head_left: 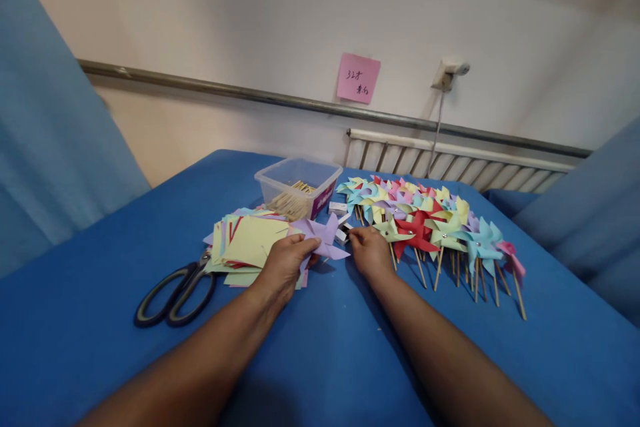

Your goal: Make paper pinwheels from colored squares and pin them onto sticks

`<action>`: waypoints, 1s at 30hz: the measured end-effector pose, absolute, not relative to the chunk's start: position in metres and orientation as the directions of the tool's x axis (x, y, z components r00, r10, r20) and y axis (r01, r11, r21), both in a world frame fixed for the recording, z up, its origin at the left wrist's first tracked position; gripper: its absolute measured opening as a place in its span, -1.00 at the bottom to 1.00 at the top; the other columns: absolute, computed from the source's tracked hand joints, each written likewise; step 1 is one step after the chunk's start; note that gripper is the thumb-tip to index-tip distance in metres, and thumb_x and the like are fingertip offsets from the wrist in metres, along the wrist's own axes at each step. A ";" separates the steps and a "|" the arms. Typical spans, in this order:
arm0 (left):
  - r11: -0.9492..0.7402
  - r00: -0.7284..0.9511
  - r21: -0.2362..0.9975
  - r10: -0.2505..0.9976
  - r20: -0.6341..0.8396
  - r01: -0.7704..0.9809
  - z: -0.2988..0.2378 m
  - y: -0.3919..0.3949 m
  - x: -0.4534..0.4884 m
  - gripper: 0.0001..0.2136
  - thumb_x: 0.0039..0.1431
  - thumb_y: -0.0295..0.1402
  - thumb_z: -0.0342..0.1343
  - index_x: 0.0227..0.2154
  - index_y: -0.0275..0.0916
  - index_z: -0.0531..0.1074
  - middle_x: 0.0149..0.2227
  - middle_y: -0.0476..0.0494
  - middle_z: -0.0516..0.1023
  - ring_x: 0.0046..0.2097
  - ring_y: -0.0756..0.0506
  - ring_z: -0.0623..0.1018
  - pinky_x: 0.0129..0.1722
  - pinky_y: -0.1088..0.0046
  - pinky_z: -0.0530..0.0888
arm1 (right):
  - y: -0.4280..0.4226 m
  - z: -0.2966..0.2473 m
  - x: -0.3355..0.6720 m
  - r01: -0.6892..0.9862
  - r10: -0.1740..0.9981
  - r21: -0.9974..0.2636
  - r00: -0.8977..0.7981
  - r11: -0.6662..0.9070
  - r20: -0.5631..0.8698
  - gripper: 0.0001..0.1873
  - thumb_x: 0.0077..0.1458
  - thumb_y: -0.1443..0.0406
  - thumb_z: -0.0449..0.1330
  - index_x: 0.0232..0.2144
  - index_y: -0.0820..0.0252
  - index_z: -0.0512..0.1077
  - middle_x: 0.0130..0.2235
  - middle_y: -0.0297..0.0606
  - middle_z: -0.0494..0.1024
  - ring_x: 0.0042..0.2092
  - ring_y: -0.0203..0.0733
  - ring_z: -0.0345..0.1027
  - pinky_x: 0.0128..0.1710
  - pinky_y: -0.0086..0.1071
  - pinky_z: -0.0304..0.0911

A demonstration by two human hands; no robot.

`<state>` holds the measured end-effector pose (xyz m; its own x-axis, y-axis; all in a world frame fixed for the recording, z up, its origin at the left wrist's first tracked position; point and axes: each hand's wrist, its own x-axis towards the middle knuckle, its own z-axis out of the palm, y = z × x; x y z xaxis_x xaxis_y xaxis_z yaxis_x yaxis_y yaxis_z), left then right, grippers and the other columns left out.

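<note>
A purple paper pinwheel with folded blades is pinched in my left hand, thumb on top. My right hand reaches to a small open box just right of the pinwheel. Its fingertips are close together at the box; whether they hold anything is too small to make out. Behind that box sits another small white box. To the left of my left hand lies a stack of coloured paper squares, a yellow-green one on top.
Black-handled scissors lie left of the paper, blades partly under it. A clear plastic tub of thin wooden sticks stands behind. Many finished pinwheels on sticks cover the right side of the blue table. A radiator lines the wall.
</note>
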<state>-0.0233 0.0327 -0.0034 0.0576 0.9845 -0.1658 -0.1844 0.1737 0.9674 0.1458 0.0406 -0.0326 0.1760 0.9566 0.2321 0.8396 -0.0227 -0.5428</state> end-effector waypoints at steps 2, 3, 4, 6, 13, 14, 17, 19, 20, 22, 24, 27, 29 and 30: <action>0.180 0.048 0.963 0.984 -0.174 -0.200 -0.004 0.034 -0.024 -0.81 -0.24 -0.35 0.27 -0.67 -0.32 0.37 -0.67 0.00 0.38 -0.59 0.03 0.36 -0.58 0.53 0.26 | 0.048 -0.029 0.144 0.858 0.961 -0.511 0.187 -0.057 0.206 -0.71 0.14 0.29 0.02 -0.24 0.14 0.54 -0.23 -0.15 0.54 -0.18 -0.14 0.39 -0.19 -0.39 0.19; 0.181 0.047 0.962 0.983 -0.175 -0.205 -0.005 0.034 -0.024 -0.81 -0.24 -0.35 0.27 -0.68 -0.32 0.37 -0.67 0.00 0.38 -0.59 0.03 0.36 -0.58 0.53 0.26 | 0.050 -0.027 0.143 0.861 0.963 -0.504 0.187 -0.065 0.195 -0.71 0.13 0.28 0.03 -0.26 0.14 0.55 -0.23 -0.15 0.55 -0.19 -0.14 0.40 -0.21 -0.39 0.19; 0.181 0.046 0.961 0.983 -0.175 -0.209 -0.005 0.035 -0.024 -0.80 -0.24 -0.34 0.27 -0.68 -0.32 0.37 -0.67 0.00 0.38 -0.60 0.03 0.36 -0.58 0.53 0.26 | 0.053 -0.025 0.142 0.867 0.966 -0.493 0.188 -0.077 0.180 -0.71 0.13 0.26 0.03 -0.27 0.14 0.55 -0.25 -0.15 0.56 -0.20 -0.13 0.41 -0.23 -0.40 0.19; 0.181 0.053 0.961 0.983 -0.173 -0.211 -0.007 0.035 -0.024 -0.81 -0.23 -0.34 0.26 -0.67 -0.32 0.37 -0.67 0.00 0.38 -0.60 0.03 0.36 -0.58 0.53 0.27 | 0.056 -0.022 0.141 0.878 0.971 -0.469 0.188 -0.099 0.147 -0.72 0.11 0.25 0.05 -0.28 0.14 0.56 -0.28 -0.16 0.58 -0.22 -0.12 0.42 -0.28 -0.40 0.19; 0.180 0.067 0.963 0.983 -0.169 -0.201 -0.009 0.034 -0.024 -0.80 -0.19 -0.33 0.25 -0.67 -0.30 0.35 -0.68 0.02 0.37 -0.60 0.04 0.35 -0.58 0.54 0.24 | 0.064 -0.014 0.142 0.916 0.974 -0.366 0.210 -0.163 0.090 -0.65 0.08 0.13 0.06 -0.34 0.20 0.56 -0.29 -0.04 0.59 -0.21 -0.01 0.44 -0.29 -0.32 0.22; 0.182 0.070 0.963 0.983 -0.171 -0.200 -0.009 0.034 -0.024 -0.80 -0.19 -0.33 0.25 -0.67 -0.30 0.35 -0.68 0.01 0.37 -0.60 0.04 0.34 -0.58 0.54 0.24 | 0.065 -0.013 0.142 0.920 0.973 -0.352 0.212 -0.170 0.086 -0.66 0.08 0.13 0.06 -0.35 0.20 0.56 -0.28 -0.03 0.59 -0.20 0.00 0.44 -0.29 -0.31 0.22; 0.188 0.071 0.961 0.982 -0.177 -0.204 -0.010 0.035 -0.024 -0.80 -0.20 -0.33 0.26 -0.66 -0.31 0.36 -0.67 0.00 0.38 -0.60 0.04 0.35 -0.58 0.54 0.23 | 0.068 -0.011 0.141 0.929 0.974 -0.318 0.220 -0.189 0.063 -0.68 0.06 0.15 0.06 -0.33 0.19 0.55 -0.25 -0.02 0.58 -0.20 0.02 0.45 -0.30 -0.28 0.23; 0.182 0.070 0.961 0.983 -0.171 -0.210 -0.010 0.035 -0.024 -0.81 -0.20 -0.33 0.26 -0.65 -0.31 0.37 -0.66 0.00 0.39 -0.59 0.04 0.35 -0.58 0.54 0.24 | 0.070 -0.010 0.140 0.933 0.975 -0.301 0.220 -0.197 0.043 -0.70 0.06 0.18 0.06 -0.31 0.17 0.54 -0.23 -0.03 0.58 -0.19 0.02 0.45 -0.30 -0.28 0.24; 0.180 0.071 0.961 0.983 -0.168 -0.210 -0.011 0.035 -0.025 -0.81 -0.19 -0.34 0.26 -0.65 -0.31 0.37 -0.66 0.00 0.39 -0.59 0.05 0.35 -0.57 0.54 0.24 | 0.071 -0.009 0.139 0.935 0.976 -0.294 0.217 -0.198 0.032 -0.71 0.06 0.20 0.06 -0.30 0.16 0.54 -0.23 -0.04 0.58 -0.18 0.01 0.45 -0.29 -0.28 0.25; 0.179 0.075 0.961 0.983 -0.167 -0.210 -0.011 0.036 -0.025 -0.81 -0.18 -0.33 0.26 -0.65 -0.32 0.37 -0.65 -0.01 0.39 -0.59 0.05 0.36 -0.57 0.55 0.25 | 0.074 -0.008 0.138 0.939 0.978 -0.282 0.207 -0.197 0.009 -0.72 0.05 0.22 0.06 -0.30 0.15 0.55 -0.22 -0.06 0.58 -0.17 -0.01 0.45 -0.29 -0.30 0.25; 0.186 0.066 0.958 0.982 -0.176 -0.217 -0.012 0.037 -0.025 -0.81 -0.18 -0.34 0.26 -0.64 -0.32 0.37 -0.64 -0.01 0.40 -0.58 0.05 0.37 -0.57 0.54 0.26 | 0.076 -0.007 0.137 0.942 0.980 -0.272 0.198 -0.195 -0.017 -0.73 0.03 0.23 0.08 -0.31 0.15 0.55 -0.24 -0.06 0.59 -0.18 -0.01 0.46 -0.30 -0.33 0.25; 0.196 0.035 0.950 0.980 -0.194 -0.244 -0.011 0.039 -0.025 -0.82 -0.21 -0.36 0.27 -0.64 -0.33 0.38 -0.62 -0.02 0.41 -0.57 0.04 0.38 -0.56 0.54 0.28 | 0.077 -0.006 0.136 0.947 0.982 -0.261 0.180 -0.187 -0.051 -0.74 0.00 0.22 0.11 -0.33 0.18 0.56 -0.25 -0.04 0.59 -0.20 -0.02 0.47 -0.32 -0.36 0.25; 0.198 0.032 0.944 0.980 -0.197 -0.265 -0.009 0.039 -0.025 -0.83 -0.22 -0.38 0.27 -0.63 -0.34 0.39 -0.61 -0.02 0.41 -0.56 0.04 0.38 -0.56 0.55 0.29 | 0.076 -0.006 0.134 0.951 0.986 -0.261 0.157 -0.167 -0.062 -0.76 -0.03 0.23 0.14 -0.34 0.17 0.56 -0.26 -0.05 0.60 -0.22 -0.02 0.48 -0.33 -0.37 0.25; 0.197 0.035 0.942 0.980 -0.195 -0.273 -0.008 0.040 -0.025 -0.83 -0.21 -0.38 0.27 -0.62 -0.34 0.40 -0.61 -0.02 0.41 -0.55 0.04 0.39 -0.56 0.55 0.29 | 0.074 -0.006 0.133 0.952 0.988 -0.263 0.144 -0.156 -0.063 -0.77 -0.04 0.23 0.15 -0.35 0.16 0.56 -0.27 -0.06 0.60 -0.23 -0.02 0.48 -0.34 -0.37 0.25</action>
